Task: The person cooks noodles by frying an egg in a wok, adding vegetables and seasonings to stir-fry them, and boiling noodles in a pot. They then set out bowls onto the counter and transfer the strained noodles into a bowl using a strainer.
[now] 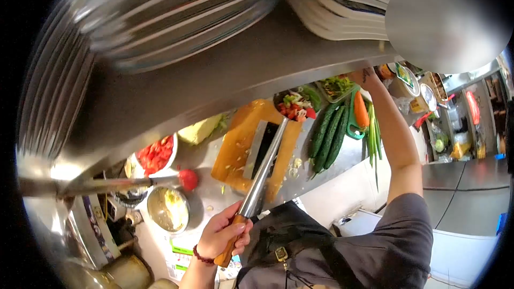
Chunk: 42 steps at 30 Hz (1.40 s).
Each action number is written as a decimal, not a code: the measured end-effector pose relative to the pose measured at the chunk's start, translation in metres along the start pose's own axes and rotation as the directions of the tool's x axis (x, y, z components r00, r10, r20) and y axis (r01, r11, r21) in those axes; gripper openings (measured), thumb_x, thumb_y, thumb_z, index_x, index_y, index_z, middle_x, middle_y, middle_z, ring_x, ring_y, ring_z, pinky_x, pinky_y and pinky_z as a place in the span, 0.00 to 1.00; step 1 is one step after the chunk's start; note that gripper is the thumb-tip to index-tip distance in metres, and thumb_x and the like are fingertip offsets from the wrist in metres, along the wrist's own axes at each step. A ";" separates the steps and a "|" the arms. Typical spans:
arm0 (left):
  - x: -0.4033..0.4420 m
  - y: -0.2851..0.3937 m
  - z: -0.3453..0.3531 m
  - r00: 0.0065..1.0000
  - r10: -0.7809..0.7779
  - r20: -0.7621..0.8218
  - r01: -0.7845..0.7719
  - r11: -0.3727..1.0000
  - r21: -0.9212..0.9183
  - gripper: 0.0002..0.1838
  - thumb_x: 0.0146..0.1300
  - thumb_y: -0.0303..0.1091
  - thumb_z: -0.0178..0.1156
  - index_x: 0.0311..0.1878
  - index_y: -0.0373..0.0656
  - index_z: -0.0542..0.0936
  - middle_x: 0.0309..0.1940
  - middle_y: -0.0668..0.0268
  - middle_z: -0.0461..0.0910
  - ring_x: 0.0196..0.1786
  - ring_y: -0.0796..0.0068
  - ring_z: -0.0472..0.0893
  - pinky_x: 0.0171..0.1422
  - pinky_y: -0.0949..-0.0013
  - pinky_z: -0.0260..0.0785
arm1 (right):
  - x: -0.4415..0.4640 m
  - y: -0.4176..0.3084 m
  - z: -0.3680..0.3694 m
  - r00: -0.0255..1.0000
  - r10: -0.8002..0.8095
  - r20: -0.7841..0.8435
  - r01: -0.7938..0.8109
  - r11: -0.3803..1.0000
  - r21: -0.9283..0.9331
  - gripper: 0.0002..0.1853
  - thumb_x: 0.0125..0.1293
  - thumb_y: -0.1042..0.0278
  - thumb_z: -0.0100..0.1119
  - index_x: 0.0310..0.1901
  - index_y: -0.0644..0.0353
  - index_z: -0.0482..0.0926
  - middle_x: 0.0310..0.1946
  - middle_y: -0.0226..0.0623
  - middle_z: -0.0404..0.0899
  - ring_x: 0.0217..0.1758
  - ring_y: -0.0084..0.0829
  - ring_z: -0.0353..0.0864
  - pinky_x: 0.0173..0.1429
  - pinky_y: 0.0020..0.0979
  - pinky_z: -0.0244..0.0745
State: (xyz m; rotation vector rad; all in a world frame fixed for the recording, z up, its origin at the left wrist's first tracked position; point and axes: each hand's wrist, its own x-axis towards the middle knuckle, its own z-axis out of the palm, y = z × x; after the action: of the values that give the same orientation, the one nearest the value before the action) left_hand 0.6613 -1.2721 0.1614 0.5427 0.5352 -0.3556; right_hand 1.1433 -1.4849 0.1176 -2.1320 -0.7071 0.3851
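My left hand [220, 231] is closed around the wooden grip of a long tapered metal handle [262, 176]. The handle's far end meets a dark bowl of chopped salad [295, 106]; I cannot tell whether they are joined. Below the handle lies a broad dark-and-silver blade [261, 147] on a wooden cutting board [229, 155]. My right hand [361, 76] reaches forward beneath the shelf, near a clear container of leafy greens [336, 86]; the shelf hides its fingers. Close to that arm are a carrot [361, 109], several cucumbers [329, 136] and green onions [373, 142].
A metal shelf [214, 69] with stacked plates [182, 21] overhangs the counter. At left are a bowl of chopped tomatoes [156, 155], a red round vegetable [188, 180], a cabbage piece [201, 130] and a metal bowl [168, 210]. Tubs [405, 83] stand at right.
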 end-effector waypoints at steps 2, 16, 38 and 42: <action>-0.016 -0.001 -0.010 0.999 0.009 0.038 -0.009 1.000 -0.013 0.31 0.59 0.19 0.45 0.67 0.40 0.52 0.33 0.60 0.68 0.22 0.77 0.67 0.20 0.77 0.60 | -0.019 -0.054 0.041 0.977 0.036 0.208 -0.026 0.999 -0.048 0.20 0.54 0.67 0.62 0.48 0.61 0.73 0.38 0.36 0.79 0.38 0.30 0.79 0.40 0.30 0.75; -0.424 -0.124 -0.186 0.930 0.273 -0.244 -0.339 0.895 -0.290 0.35 0.57 0.20 0.52 0.68 0.46 0.53 0.33 0.59 0.70 0.22 0.76 0.67 0.19 0.76 0.60 | -0.199 -0.408 0.427 0.488 -0.599 0.635 0.781 0.625 -0.011 0.19 0.52 0.74 0.57 0.49 0.57 0.75 0.42 0.46 0.77 0.47 0.43 0.76 0.52 0.38 0.70; -0.729 0.078 -0.629 -0.267 0.728 -0.632 -0.656 0.343 0.672 0.17 0.69 0.38 0.45 0.51 0.36 0.72 0.44 0.64 0.75 0.44 0.79 0.74 0.49 0.74 0.68 | -0.416 -0.846 1.031 0.050 -0.404 0.913 -0.354 0.848 0.394 0.09 0.60 0.71 0.50 0.40 0.65 0.68 0.25 0.35 0.70 0.17 0.23 0.68 0.16 0.24 0.64; -0.752 0.008 -0.657 -0.074 0.652 -0.755 -0.833 0.376 0.406 0.22 0.68 0.42 0.45 0.61 0.40 0.65 0.54 0.63 0.72 0.55 0.76 0.71 0.57 0.73 0.63 | -0.335 -0.882 1.132 0.054 -0.698 0.714 0.930 0.296 0.218 0.15 0.52 0.73 0.53 0.43 0.65 0.70 0.32 0.54 0.77 0.37 0.48 0.78 0.42 0.42 0.72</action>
State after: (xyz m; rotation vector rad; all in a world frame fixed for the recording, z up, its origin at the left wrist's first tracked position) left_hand -0.1930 -0.7567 0.1125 0.7350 1.1254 1.2425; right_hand 0.0055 -0.5485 0.1458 -1.2863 -2.5010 0.4275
